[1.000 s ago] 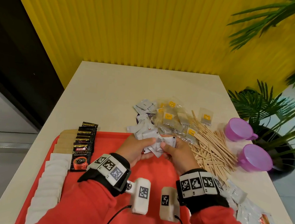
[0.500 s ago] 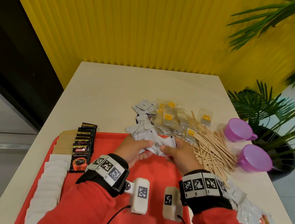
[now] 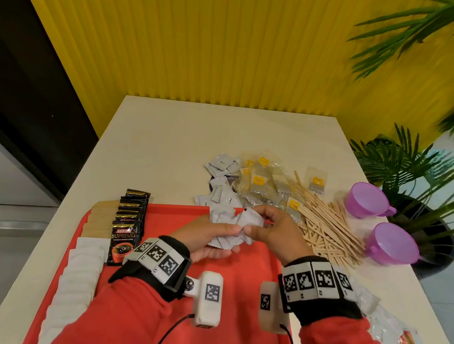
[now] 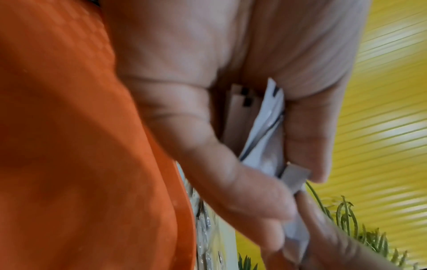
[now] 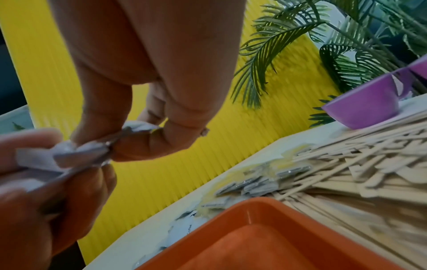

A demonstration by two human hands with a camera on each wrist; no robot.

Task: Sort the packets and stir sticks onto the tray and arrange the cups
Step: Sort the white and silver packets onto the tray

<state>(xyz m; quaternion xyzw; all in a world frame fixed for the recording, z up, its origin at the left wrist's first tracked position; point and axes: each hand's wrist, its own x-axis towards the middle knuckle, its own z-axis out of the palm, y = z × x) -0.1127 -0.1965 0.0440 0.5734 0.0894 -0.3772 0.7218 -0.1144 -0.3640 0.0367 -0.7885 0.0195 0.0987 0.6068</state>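
Both hands hold a bunch of small grey-white packets [image 3: 229,221] above the far part of the red tray [image 3: 178,217]. My left hand [image 3: 215,232] grips the stack [image 4: 265,131] between thumb and fingers. My right hand [image 3: 257,224] pinches the top packets [image 5: 92,155]. More grey packets [image 3: 222,166] and clear tea-bag packets [image 3: 260,183] lie on the table beyond the tray. Wooden stir sticks [image 3: 325,224] are piled to the right. Two purple cups [image 3: 366,196] [image 3: 392,244] stand at the right edge.
On the tray's left lie rows of black coffee sachets [image 3: 128,223], brown packets [image 3: 98,215] and white packets [image 3: 79,274]. Further packets [image 3: 398,337] lie at the table's near right. A potted palm [image 3: 413,166] stands beside the table; a yellow ribbed wall is behind.
Both hands have kept the packet bunch over the tray and shuffled it; the right hand's fingers have shifted over the top packets.
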